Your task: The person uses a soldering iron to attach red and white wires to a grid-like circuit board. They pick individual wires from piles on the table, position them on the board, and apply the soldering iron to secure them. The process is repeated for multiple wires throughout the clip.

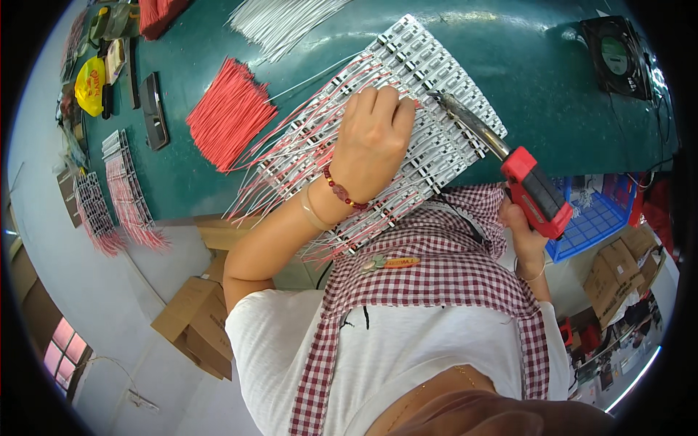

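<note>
Spanning most of the view, one green bench top (552, 94) carries everything, w/ one panel of white strip boards (407, 94) lying near its front edge, long axis running diagonally from lower left by the apron up to upper right; thin red and white leads fan off its left side. Too many strips in the panel to count exactly. One loose bundle of red wires (229, 112) sits just left of the panel, wire ends pointing toward lower left, and one bundle of white wires (280, 22) lies at the top, well apart. Two more wired panels (120, 192) hang over the bench's left edge. One black fan (618, 54) stands at the top right corner; one blue crate (592, 218) sits below the bench on the right. Left hand (374, 142) lies curled, palm down, fingers together, pressing on the panel's middle; beaded bracelet at the wrist. Right hand (527, 236) is clamped round the red grip of one soldering tool (502, 156), its metal barrel angled up-left, tip touching the panel just right of the left hand's knuckles.
</note>
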`<state>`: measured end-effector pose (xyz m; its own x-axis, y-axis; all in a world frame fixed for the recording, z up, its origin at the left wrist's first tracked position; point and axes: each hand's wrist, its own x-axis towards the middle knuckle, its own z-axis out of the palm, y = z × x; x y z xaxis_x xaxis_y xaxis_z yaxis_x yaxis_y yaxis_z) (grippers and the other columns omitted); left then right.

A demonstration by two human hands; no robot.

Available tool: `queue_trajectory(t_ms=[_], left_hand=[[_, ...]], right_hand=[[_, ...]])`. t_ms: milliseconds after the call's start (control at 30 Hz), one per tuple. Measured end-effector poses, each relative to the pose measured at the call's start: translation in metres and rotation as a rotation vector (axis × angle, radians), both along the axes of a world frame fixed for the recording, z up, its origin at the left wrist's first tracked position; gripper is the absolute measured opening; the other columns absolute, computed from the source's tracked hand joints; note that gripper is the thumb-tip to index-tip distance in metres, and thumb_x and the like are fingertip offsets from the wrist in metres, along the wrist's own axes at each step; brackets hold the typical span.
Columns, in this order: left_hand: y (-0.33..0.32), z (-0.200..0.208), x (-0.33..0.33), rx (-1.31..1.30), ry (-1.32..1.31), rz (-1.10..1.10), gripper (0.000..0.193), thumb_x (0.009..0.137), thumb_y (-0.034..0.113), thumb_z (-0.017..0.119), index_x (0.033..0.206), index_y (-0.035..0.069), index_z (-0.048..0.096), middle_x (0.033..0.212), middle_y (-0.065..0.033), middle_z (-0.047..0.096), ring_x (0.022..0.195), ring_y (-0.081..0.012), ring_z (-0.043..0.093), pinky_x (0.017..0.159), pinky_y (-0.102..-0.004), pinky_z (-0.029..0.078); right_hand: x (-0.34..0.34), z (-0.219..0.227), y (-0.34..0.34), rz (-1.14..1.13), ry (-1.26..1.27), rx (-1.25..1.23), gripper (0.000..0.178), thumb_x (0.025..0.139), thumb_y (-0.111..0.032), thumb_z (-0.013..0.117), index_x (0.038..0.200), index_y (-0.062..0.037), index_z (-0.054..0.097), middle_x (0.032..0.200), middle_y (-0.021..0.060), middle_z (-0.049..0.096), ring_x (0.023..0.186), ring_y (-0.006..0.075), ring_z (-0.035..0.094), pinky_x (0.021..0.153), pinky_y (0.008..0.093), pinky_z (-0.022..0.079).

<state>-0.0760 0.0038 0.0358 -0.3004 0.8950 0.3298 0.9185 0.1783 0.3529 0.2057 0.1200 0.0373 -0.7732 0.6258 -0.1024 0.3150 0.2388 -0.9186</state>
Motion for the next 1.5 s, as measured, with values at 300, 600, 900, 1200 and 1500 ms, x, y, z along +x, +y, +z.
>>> queue_trajectory(t_ms=[300, 600, 900, 1200, 1500], left_hand=[[0.002, 0.002, -0.001, 0.012, 0.038, -0.006, 0.021, 0.074, 0.002, 0.063, 0.094, 0.002, 0.067, 0.078, -0.0070, 0.048, 0.074, -0.0231, 0.051, 0.068, -0.0355, 0.042], [-0.001, -0.001, 0.002, 0.047, -0.013, 0.014, 0.020, 0.074, 0.002, 0.064, 0.094, 0.003, 0.067, 0.077, -0.0065, 0.048, 0.073, -0.0224, 0.050, 0.066, -0.0352, 0.042], [-0.002, 0.004, 0.004, 0.043, -0.001, -0.032, 0.017, 0.076, 0.004, 0.064, 0.093, 0.002, 0.066, 0.078, -0.0067, 0.047, 0.073, -0.0225, 0.049, 0.066, -0.0350, 0.040], [-0.001, -0.001, 0.009, 0.049, -0.030, -0.042, 0.019, 0.075, 0.002, 0.065, 0.094, 0.002, 0.066, 0.075, -0.0067, 0.044, 0.070, -0.0222, 0.049, 0.065, -0.0349, 0.041], [-0.001, -0.003, 0.011, 0.037, -0.043, -0.016, 0.019, 0.075, 0.001, 0.065, 0.094, 0.002, 0.066, 0.076, -0.0070, 0.044, 0.071, -0.0227, 0.049, 0.065, -0.0349, 0.042]], right_hand=[[-0.002, 0.001, -0.005, -0.035, 0.020, -0.117, 0.043, 0.093, -0.020, 0.065, 0.125, 0.0051, 0.050, 0.074, 0.0045, 0.055, 0.060, 0.0102, 0.049, 0.055, 0.0249, 0.040], [-0.008, 0.002, -0.005, -0.005, 0.042, -0.132, 0.033, 0.093, -0.012, 0.062, 0.120, 0.0056, 0.053, 0.075, 0.0046, 0.056, 0.062, 0.0110, 0.050, 0.056, 0.0266, 0.042], [-0.008, -0.002, -0.005, -0.005, 0.055, -0.118, 0.032, 0.093, -0.011, 0.062, 0.119, 0.0055, 0.054, 0.076, 0.0057, 0.057, 0.063, 0.0117, 0.052, 0.057, 0.0269, 0.043], [0.009, -0.007, -0.004, -0.063, -0.024, -0.101, 0.024, 0.080, -0.003, 0.070, 0.104, -0.0004, 0.068, 0.093, 0.0094, 0.069, 0.077, 0.0169, 0.065, 0.069, 0.0288, 0.052], [0.001, -0.002, -0.004, -0.084, -0.041, -0.178, 0.021, 0.078, -0.004, 0.070, 0.099, 0.0004, 0.068, 0.087, 0.0079, 0.064, 0.072, 0.0165, 0.061, 0.065, 0.0291, 0.049]])
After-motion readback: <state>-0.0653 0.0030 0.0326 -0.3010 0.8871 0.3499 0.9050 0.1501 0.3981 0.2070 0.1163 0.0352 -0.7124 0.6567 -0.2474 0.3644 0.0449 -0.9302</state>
